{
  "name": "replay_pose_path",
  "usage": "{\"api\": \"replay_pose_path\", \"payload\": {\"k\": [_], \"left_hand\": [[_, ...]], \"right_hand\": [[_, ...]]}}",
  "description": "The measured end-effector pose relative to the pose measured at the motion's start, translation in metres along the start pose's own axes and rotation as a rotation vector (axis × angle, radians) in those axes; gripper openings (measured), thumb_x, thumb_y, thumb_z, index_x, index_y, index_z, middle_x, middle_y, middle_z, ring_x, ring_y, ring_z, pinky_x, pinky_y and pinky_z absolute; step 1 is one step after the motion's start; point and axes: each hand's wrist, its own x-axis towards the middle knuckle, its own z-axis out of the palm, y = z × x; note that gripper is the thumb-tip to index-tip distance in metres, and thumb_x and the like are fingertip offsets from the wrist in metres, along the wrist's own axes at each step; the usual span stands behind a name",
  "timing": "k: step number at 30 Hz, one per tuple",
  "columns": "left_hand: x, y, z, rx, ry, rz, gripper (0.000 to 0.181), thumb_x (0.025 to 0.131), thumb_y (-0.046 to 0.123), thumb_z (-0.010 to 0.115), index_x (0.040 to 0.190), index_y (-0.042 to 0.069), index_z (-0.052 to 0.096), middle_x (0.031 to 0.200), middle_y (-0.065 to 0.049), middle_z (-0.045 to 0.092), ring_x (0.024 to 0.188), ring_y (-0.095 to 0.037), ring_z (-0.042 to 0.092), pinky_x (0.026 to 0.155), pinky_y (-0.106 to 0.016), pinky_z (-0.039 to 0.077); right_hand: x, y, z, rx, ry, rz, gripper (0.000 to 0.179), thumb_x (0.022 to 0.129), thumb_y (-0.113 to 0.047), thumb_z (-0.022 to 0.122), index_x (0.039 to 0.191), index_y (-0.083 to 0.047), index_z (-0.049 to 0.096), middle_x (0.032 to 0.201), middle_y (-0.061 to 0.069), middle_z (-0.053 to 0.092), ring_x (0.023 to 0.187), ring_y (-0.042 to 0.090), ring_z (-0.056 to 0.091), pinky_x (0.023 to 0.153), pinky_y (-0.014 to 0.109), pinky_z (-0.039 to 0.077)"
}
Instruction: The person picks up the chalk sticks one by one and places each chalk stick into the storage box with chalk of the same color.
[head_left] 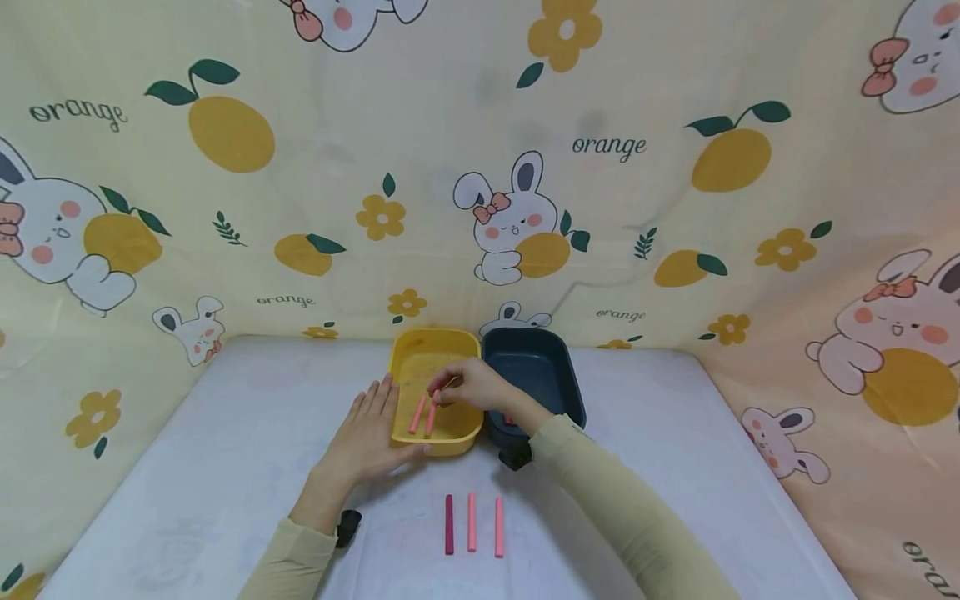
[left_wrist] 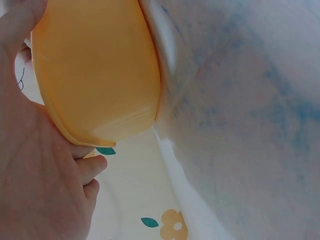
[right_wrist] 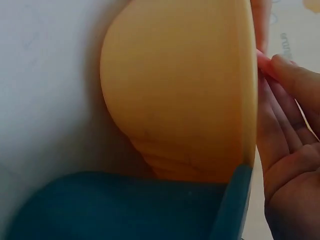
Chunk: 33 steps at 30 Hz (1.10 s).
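Observation:
My right hand [head_left: 474,385] is over the yellow tray [head_left: 438,447], its fingertips pinching the upper end of a slim pink stick [head_left: 430,421]. Beside that one, another pink stick [head_left: 417,415] lies inside the tray. In the right wrist view, a pink end [right_wrist: 266,64] shows at the fingertips, just past the tray's rim. My left hand [head_left: 369,433] lies against the tray's near left corner, fingers straight along its left side and thumb along the front. The left wrist view shows that palm right at the yellow wall [left_wrist: 97,70].
A dark blue tray [head_left: 573,383] stands against the yellow one's right side, a reddish piece [head_left: 509,419] partly hidden in it under my right wrist. Nearer on the white table lie a dark red stick [head_left: 449,525] and two pink sticks [head_left: 472,522]. A printed cloth [head_left: 420,125] hangs behind.

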Motion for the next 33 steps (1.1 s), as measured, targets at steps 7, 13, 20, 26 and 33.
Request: {"api": "replay_pose_path", "payload": {"k": [7, 13, 20, 26, 33], "left_hand": [[0.0, 0.001, -0.001, 0.004, -0.006, -0.014, 0.122, 0.086, 0.078, 0.062, 0.163, -0.006, 0.018, 0.172, -0.023, 0.01, 0.158, -0.043, 0.013, 0.129, -0.056, 0.012], [0.0, 0.0, -0.001, -0.004, -0.01, -0.015, 0.122, 0.086, 0.079, 0.061, 0.163, -0.006, 0.018, 0.173, -0.022, 0.009, 0.158, -0.043, 0.013, 0.129, -0.056, 0.012], [0.001, 0.002, -0.001, 0.0, -0.026, -0.04, 0.125, 0.084, 0.082, 0.06, 0.164, -0.004, 0.017, 0.173, -0.021, 0.009, 0.159, -0.042, 0.012, 0.129, -0.055, 0.011], [0.002, 0.002, -0.001, -0.002, -0.023, -0.032, 0.125, 0.085, 0.082, 0.06, 0.164, -0.004, 0.017, 0.173, -0.021, 0.009, 0.159, -0.041, 0.011, 0.129, -0.055, 0.011], [0.002, 0.0, 0.0, -0.001, -0.018, -0.028, 0.124, 0.085, 0.081, 0.06, 0.164, -0.004, 0.017, 0.173, -0.021, 0.009, 0.159, -0.041, 0.011, 0.129, -0.055, 0.011]], "right_hand": [[0.016, 0.007, 0.002, -0.008, -0.049, -0.029, 0.013, 0.098, -0.003, 0.07, 0.11, -0.002, 0.076, 0.103, 0.006, 0.077, 0.091, 0.014, 0.073, 0.084, 0.028, 0.062], [0.022, 0.007, 0.001, -0.115, -0.089, -0.05, 0.013, 0.099, -0.002, 0.069, 0.11, -0.004, 0.077, 0.103, 0.004, 0.077, 0.091, 0.013, 0.068, 0.088, 0.025, 0.06], [0.028, 0.012, 0.0, -0.373, -0.116, -0.173, 0.016, 0.097, -0.001, 0.07, 0.107, -0.011, 0.078, 0.1, -0.004, 0.075, 0.094, 0.013, 0.064, 0.091, 0.022, 0.056], [0.033, 0.017, 0.002, -0.48, -0.132, -0.226, 0.018, 0.097, 0.0, 0.07, 0.106, -0.014, 0.078, 0.1, -0.006, 0.075, 0.095, 0.012, 0.067, 0.091, 0.021, 0.057], [0.037, 0.018, 0.005, -0.541, -0.122, -0.192, 0.021, 0.096, 0.002, 0.072, 0.106, -0.015, 0.078, 0.099, -0.007, 0.074, 0.093, 0.012, 0.065, 0.09, 0.02, 0.056]]}}
